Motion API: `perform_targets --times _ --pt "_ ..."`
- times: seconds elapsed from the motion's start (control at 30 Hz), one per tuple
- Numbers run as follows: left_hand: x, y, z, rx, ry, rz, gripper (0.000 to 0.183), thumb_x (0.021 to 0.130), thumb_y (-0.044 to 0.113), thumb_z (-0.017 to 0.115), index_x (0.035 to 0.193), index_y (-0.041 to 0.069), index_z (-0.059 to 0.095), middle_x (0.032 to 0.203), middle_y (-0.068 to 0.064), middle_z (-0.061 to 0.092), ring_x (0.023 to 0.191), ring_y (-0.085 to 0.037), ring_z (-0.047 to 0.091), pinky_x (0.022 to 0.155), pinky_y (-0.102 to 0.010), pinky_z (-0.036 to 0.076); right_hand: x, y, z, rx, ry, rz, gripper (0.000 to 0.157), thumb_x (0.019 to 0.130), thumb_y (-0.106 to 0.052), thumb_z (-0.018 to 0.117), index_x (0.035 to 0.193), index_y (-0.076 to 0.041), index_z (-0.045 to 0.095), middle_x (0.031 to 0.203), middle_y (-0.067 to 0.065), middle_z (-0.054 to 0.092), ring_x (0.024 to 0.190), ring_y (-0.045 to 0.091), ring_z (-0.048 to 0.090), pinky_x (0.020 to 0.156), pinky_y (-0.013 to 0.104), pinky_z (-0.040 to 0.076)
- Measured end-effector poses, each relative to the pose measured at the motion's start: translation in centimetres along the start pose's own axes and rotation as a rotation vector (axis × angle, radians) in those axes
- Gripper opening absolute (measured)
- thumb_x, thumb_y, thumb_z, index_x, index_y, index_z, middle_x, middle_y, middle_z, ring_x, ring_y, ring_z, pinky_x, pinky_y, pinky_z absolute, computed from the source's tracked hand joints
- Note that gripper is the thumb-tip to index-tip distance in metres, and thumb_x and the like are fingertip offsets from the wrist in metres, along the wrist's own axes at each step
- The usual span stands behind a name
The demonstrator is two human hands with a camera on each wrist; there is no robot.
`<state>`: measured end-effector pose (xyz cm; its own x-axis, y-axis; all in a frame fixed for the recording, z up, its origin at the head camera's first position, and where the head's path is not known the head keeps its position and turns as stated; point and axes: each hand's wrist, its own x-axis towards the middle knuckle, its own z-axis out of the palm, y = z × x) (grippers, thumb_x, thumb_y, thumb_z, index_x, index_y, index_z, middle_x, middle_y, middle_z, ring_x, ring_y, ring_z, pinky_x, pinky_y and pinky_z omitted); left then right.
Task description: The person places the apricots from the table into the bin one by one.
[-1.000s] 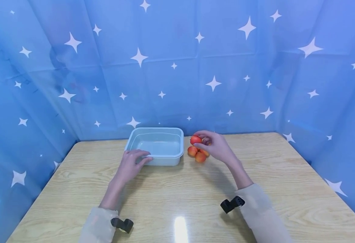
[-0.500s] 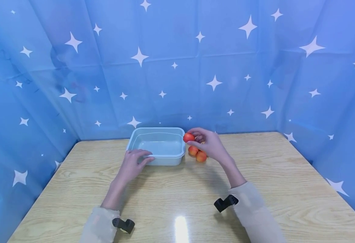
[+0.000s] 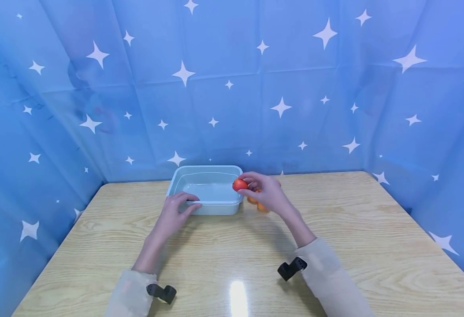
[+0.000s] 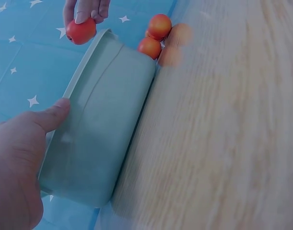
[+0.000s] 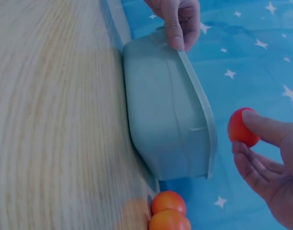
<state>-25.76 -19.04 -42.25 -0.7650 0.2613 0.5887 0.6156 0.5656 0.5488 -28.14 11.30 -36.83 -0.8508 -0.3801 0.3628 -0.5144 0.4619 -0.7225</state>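
A light blue-green plastic container [image 3: 220, 209] stands on the table, with no contents visible inside it. My left hand [image 3: 172, 215] pinches its near rim toward the left corner, thumb outside and fingers over the edge. At the container's right end, my right hand [image 3: 269, 193] holds a small round red fruit [image 3: 239, 184] between thumb and fingertips. In the right wrist view that red fruit [image 5: 242, 128] is above rim height, apart from the container. Several orange-red fruits [image 4: 159, 27] sit close together beside the container's right end, partly hidden by my right hand in the head view.
The wood-grain table [image 3: 216, 251] extends toward me and to both sides. A blue curtain with white stars [image 3: 232, 110] hangs directly behind the table and along its sides. Each sleeve carries a black wrist camera [image 3: 161, 292].
My right hand has lifted the red fruit off the group and moved it left, to the container's right rim. The left hand has stayed on the near rim.
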Motion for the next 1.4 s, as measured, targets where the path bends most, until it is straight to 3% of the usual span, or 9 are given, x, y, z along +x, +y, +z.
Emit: perform_targets --times 0.23,0.47,0.77,1.2,1.4 --pt "-0.09 -0.13 0.01 -0.027 0.023 -0.004 0.016 0.088 0.011 0.080 0.100 0.003 0.076 0.098 -0.004 0.073 0.095 -0.021 0.068 0.087 -0.040 0.051 0.22 0.22 0.66 0.004 -0.008 -0.012 0.040 0.087 -0.015 0.081 0.125 -0.009 0.069 0.111 0.011 0.071 0.092 0.023 0.070 0.077 0.037 0.057" --pt "-0.05 -0.06 -0.02 -0.036 0.045 -0.006 0.014 0.087 0.010 0.080 0.099 0.003 0.076 0.096 -0.004 0.073 0.093 -0.021 0.068 0.087 -0.038 0.050 0.46 0.59 1.00 -0.016 -0.028 -0.041 0.038 0.088 -0.015 0.081 0.124 -0.009 0.070 0.107 0.010 0.071 0.090 0.020 0.070 0.080 0.037 0.056" --pt "-0.06 0.00 0.06 -0.039 0.035 -0.054 0.012 0.088 0.012 0.080 0.098 0.007 0.077 0.096 -0.002 0.072 0.094 -0.020 0.067 0.091 -0.039 0.046 0.37 0.70 1.04 -0.012 -0.042 -0.034 0.040 0.088 -0.011 0.081 0.126 -0.007 0.069 0.107 0.010 0.070 0.088 0.020 0.069 0.082 0.037 0.056" --pt "-0.03 -0.24 0.00 -0.055 0.033 -0.038 0.011 0.087 0.011 0.080 0.096 0.007 0.077 0.095 -0.001 0.072 0.093 -0.018 0.067 0.085 -0.036 0.051 0.14 0.87 0.90 0.009 -0.062 -0.036 0.040 0.094 -0.018 0.074 0.132 -0.008 0.065 0.107 0.010 0.071 0.091 0.020 0.069 0.079 0.037 0.055" --pt "-0.14 0.01 -0.28 -0.056 0.018 -0.078 0.012 0.088 0.013 0.080 0.098 0.007 0.077 0.096 -0.001 0.072 0.093 -0.018 0.067 0.086 -0.039 0.052 -0.18 0.85 0.58 0.020 -0.061 -0.031 0.040 0.095 -0.017 0.074 0.132 -0.008 0.065 0.108 0.011 0.070 0.093 0.020 0.069 0.079 0.036 0.055"
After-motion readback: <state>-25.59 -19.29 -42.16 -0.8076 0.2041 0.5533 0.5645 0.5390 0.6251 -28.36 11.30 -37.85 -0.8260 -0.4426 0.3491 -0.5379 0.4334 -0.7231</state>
